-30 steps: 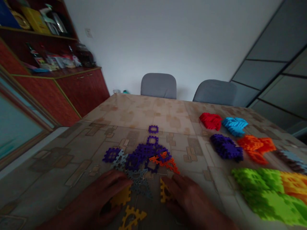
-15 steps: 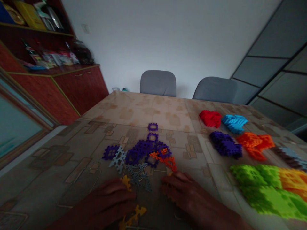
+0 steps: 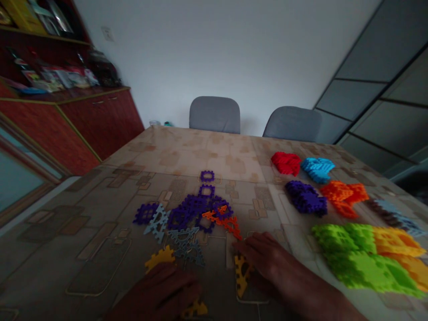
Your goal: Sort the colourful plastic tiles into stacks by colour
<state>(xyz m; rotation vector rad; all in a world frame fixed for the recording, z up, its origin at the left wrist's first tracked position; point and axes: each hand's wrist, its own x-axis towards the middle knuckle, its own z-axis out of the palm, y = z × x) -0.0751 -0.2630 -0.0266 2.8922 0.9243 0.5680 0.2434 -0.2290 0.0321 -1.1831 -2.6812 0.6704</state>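
Note:
My right hand has its fingers closed at the top of a yellow triangular building piece with notched edges. Low in the view, my left hand is dark and blurred over other yellow pieces; its grip is hidden. One yellow piece shows beyond its knuckles, another below its fingertips. Just past the hands lie grey-blue triangular pieces, with one more grey triangle to the left. Orange triangles rest beside a cluster of purple square pieces.
Sorted heaps stand on the right of the patterned table: red, light blue, purple, orange, green, yellow and grey-brown. Two grey chairs are at the far edge.
My right hand has shifted slightly right, and the yellow triangle under it now shows. My left hand has moved a little lower, uncovering more of one yellow piece. The view has turned slightly right.

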